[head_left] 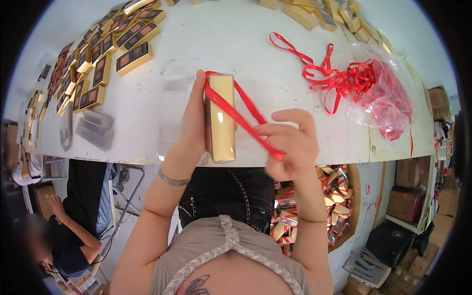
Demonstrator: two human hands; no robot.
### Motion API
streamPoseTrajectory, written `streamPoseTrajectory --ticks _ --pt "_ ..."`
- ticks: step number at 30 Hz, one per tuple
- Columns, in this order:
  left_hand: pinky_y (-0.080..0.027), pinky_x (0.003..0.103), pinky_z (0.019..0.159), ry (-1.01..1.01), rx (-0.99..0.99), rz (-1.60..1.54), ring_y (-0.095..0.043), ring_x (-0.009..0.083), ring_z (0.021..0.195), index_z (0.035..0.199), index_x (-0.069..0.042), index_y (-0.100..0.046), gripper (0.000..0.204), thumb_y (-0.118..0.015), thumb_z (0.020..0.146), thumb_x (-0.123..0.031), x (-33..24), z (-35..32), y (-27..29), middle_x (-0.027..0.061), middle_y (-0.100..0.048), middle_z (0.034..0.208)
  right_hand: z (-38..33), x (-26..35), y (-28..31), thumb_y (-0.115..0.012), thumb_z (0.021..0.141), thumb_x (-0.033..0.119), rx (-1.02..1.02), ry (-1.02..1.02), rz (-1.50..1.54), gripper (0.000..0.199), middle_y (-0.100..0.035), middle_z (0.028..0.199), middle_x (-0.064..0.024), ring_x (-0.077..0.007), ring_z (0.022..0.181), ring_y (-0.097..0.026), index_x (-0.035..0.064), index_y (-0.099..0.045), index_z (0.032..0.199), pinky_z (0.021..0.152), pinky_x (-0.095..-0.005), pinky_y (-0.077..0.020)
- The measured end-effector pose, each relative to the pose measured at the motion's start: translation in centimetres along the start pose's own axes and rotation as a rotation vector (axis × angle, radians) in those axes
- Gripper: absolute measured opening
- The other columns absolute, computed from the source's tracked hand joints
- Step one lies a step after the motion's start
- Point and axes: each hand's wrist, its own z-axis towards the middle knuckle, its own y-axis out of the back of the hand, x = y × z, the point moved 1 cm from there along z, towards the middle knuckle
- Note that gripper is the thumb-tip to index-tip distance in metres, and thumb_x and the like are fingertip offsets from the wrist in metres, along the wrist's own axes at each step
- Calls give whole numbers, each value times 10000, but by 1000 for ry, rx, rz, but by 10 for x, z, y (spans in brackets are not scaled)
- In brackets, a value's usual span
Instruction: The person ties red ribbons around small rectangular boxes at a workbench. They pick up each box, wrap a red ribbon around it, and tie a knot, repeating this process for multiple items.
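A gold box in a clear cover (222,123) stands on its narrow side near the table's front edge. Along its left face lies my left hand (195,115), the fingers closed on it and partly hidden behind it. A red ribbon (228,110) loops around the box's far end, and both its strands run toward the right. My right hand (291,143) pinches those strands between thumb and fingers, just right of the box. Farther right, more red ribbon (361,78) lies in a tangle, partly inside a clear plastic bag (400,115).
Several gold boxes with dark windowed tops (133,58) crowd the table's far left, beside clear plastic covers (96,129). More gold boxes (301,17) lie at the far right. Below the edge, a carton (355,206) holds ribboned boxes. Another person (73,236) sits at lower left.
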Motion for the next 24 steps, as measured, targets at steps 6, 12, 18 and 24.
streamPoseTrajectory --ticks 6,12,18,24 --pt "-533 282 553 -40 57 84 -603 144 615 923 -46 -581 717 -351 832 -719 -6 5 14 79 -607 738 -4 1 -6 -709 609 100 312 76 -130 185 -657 880 -9 -216 935 -586 89 -579 741 774 -382 -449" --pt "-513 272 697 -189 96 261 -590 117 779 1087 -47 -521 518 -568 852 -506 -7 -9 3 63 -598 904 1 -8 -7 -730 610 142 378 35 -65 194 -640 822 -14 -200 912 -596 85 -610 751 806 -374 -461" --pt "-471 231 764 -386 28 366 -554 94 863 1128 -40 -498 544 -551 864 -513 -28 -10 10 52 -574 985 -2 -14 -19 -724 661 138 414 -47 -48 185 -645 820 -16 -202 920 -603 76 -599 782 862 -395 -453" --pt "-487 238 725 -264 26 266 -585 110 817 1077 -35 -558 647 -407 880 -633 -40 -10 17 56 -608 927 -2 -15 -27 -721 703 96 359 47 -85 168 -633 823 -23 -201 916 -592 68 -598 815 911 -417 -433"
